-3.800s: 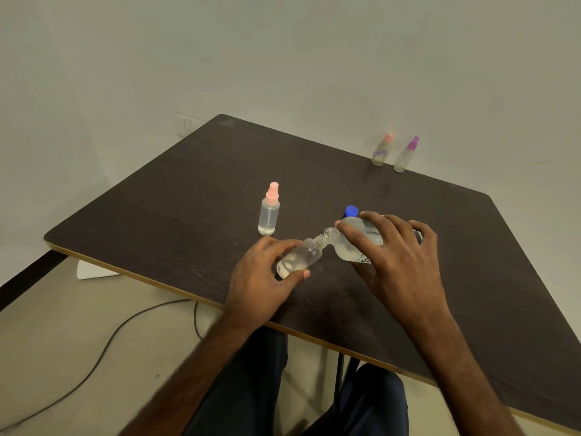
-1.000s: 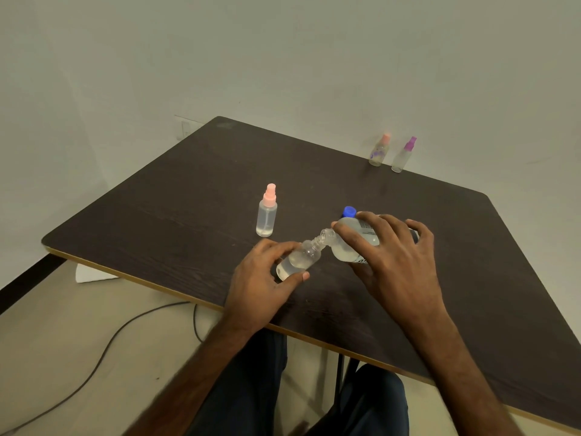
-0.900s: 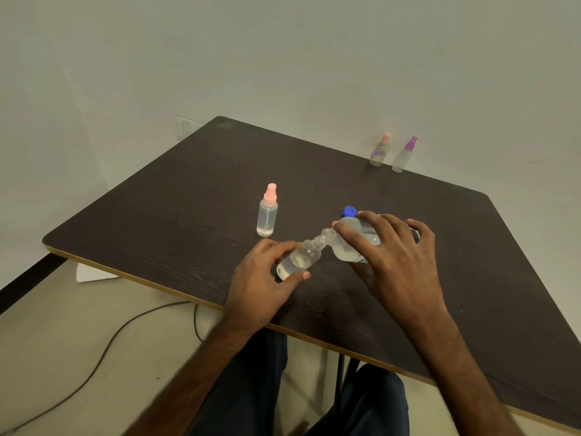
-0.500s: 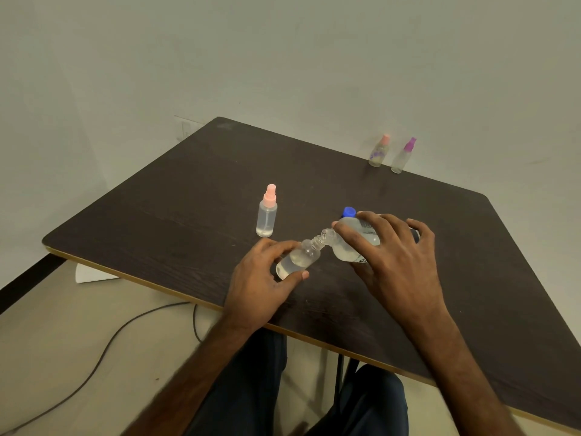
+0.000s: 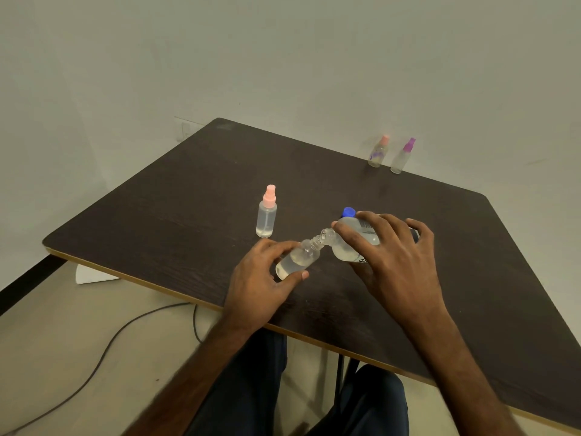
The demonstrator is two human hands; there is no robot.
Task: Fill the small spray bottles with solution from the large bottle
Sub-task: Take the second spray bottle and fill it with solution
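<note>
My left hand [image 5: 256, 283] grips an uncapped small clear bottle [image 5: 298, 259], tilted, partly filled with clear liquid. My right hand [image 5: 394, 262] grips the large clear bottle [image 5: 344, 251], tipped over so its neck meets the small bottle's mouth. A blue cap [image 5: 348, 211] lies on the table just behind the large bottle. A small spray bottle with a pink top [image 5: 266, 216] stands upright to the left, holding a little liquid.
The dark wooden table [image 5: 195, 196] stands against a pale wall. At its far edge stand two more small spray bottles, one pink-topped [image 5: 378, 152], one purple-topped [image 5: 402, 156]. A cable [image 5: 103, 354] lies on the floor, and my knees are under the near edge.
Both hands hold the same pouring pose throughout. Nothing on the table has moved; only the view shifts slightly.
</note>
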